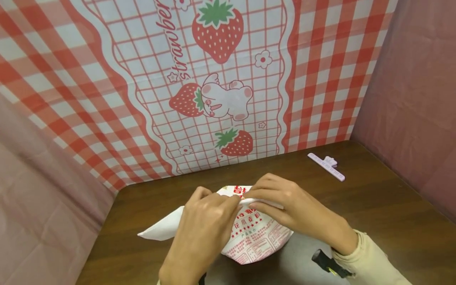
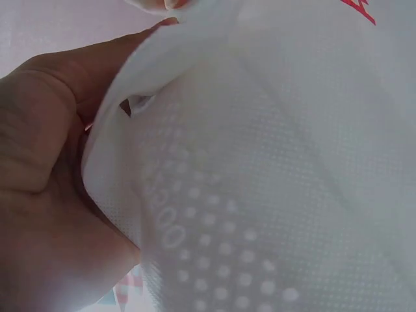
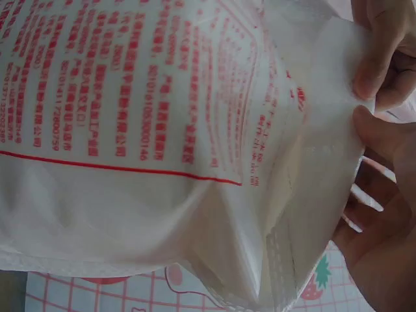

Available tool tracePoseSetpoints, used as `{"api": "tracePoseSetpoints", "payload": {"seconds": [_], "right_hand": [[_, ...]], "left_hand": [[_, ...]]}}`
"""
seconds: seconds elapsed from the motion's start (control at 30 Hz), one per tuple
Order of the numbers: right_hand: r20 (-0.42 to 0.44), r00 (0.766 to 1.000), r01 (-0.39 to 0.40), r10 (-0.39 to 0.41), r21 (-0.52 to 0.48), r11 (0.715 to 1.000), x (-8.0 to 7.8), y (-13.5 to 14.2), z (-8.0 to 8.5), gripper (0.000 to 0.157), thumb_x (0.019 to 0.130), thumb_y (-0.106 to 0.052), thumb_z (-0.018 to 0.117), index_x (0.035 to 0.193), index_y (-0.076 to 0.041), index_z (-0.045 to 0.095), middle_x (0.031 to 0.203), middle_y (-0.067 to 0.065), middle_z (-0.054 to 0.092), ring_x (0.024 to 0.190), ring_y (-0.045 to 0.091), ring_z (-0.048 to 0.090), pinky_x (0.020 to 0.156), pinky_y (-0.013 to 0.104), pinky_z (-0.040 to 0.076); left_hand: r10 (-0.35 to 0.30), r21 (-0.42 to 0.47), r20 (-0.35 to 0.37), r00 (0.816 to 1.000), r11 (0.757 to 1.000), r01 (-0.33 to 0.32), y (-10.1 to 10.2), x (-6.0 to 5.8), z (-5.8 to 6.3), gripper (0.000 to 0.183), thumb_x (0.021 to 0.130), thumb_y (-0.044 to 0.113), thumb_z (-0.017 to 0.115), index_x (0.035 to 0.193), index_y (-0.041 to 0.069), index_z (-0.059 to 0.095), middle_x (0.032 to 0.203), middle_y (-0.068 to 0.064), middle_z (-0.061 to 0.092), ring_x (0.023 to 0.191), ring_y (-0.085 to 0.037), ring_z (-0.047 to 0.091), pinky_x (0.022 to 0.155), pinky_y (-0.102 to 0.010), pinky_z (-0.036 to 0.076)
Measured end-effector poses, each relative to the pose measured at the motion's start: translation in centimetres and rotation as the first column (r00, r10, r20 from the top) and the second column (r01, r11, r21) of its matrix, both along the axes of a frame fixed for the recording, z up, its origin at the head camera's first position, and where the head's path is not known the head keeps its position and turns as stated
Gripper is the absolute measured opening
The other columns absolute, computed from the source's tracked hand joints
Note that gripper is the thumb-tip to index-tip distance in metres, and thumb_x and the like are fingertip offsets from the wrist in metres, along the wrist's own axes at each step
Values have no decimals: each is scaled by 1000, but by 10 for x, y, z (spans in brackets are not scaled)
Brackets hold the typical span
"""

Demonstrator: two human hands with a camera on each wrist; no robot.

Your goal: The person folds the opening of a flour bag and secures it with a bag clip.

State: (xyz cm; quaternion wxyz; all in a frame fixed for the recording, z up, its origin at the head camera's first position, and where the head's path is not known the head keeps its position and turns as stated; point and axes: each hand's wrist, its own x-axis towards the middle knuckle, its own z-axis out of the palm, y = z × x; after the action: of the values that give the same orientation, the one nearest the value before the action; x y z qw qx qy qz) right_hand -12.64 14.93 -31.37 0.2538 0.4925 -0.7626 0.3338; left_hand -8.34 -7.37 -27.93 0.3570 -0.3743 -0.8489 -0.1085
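A white flour bag with red printing stands in front of me on the table, its top folded over. My left hand grips the folded top edge near its middle, and a white flap of the bag juts out past that hand to the left. On the other side, my right hand pinches the same fold between thumb and fingers. The fingertips of both hands almost meet. The left wrist view shows the bag's white dotted side close up; in the right wrist view the thumb lies along the sealed edge.
A pale purple sealing clip lies at the back right of the brown wooden table. Behind stands a red-checked strawberry cloth, with pink curtains at both sides. A grey surface shows beside the bag's lower right.
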Motion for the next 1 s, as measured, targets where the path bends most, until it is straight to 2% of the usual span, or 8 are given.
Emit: {"api": "tracePoseSetpoints", "payload": {"seconds": [0.1,0.2,0.3,0.43,0.57,0.73,0.9,1.0], "right_hand": [[-64,997,-42,39,-47,998,1,-7,-2,15,96,-13,66,109,-14,74,103,-6,69,98,11,61,87,18,49],[-123,992,-34,25,-75,997,1,-8,-3,16,100,-18,61,106,-13,75,100,-6,71,95,12,64,85,20,51],[-141,990,-40,27,-85,996,0,-9,-4,16,101,-18,60,103,-13,75,97,-5,71,91,11,64,81,21,52],[-63,998,-18,16,-43,999,0,-4,0,10,97,-15,66,101,-16,74,96,-7,68,91,7,61,81,17,50],[9,998,68,-69,53,996,-2,7,4,8,93,-16,70,98,-20,75,94,-13,65,90,0,58,79,13,48],[8,989,145,-147,109,983,-6,21,5,6,90,-14,74,90,-20,75,86,-15,63,80,-3,57,71,9,45],[18,986,160,-164,133,978,-8,28,6,6,87,-13,76,88,-19,76,84,-15,64,76,-3,58,66,10,46],[48,980,183,-192,157,971,-9,33,8,3,89,-17,75,89,-20,77,85,-16,65,76,-4,58,65,11,46]], "left_hand": [[-5,-2,-6,1000,1000,5,1,2,1,24,89,12,73,70,15,59,59,7,57,53,-7,56,66,-29,43],[-9,-5,1,1000,1000,9,1,3,2,25,87,10,74,70,15,57,58,7,53,52,-6,52,65,-28,43],[-20,-7,5,1000,1000,20,-1,1,2,21,85,11,77,73,15,60,60,8,56,53,-6,54,66,-27,44],[-34,-3,23,999,999,34,-4,-2,1,9,84,13,79,82,13,70,69,6,67,61,-6,62,68,-28,45],[-36,9,43,998,999,35,-7,-3,0,7,86,14,77,84,12,71,70,7,68,62,-6,63,68,-28,46],[-30,20,70,997,999,29,-10,-5,1,10,88,15,75,81,13,69,69,8,68,62,-6,63,67,-28,45],[-38,39,81,996,999,35,-11,-8,1,7,89,16,75,83,13,71,72,5,70,62,-8,64,67,-29,46],[-35,44,87,996,999,31,-12,-10,2,6,89,17,75,86,12,72,73,5,71,63,-8,64,67,-29,46]]}}
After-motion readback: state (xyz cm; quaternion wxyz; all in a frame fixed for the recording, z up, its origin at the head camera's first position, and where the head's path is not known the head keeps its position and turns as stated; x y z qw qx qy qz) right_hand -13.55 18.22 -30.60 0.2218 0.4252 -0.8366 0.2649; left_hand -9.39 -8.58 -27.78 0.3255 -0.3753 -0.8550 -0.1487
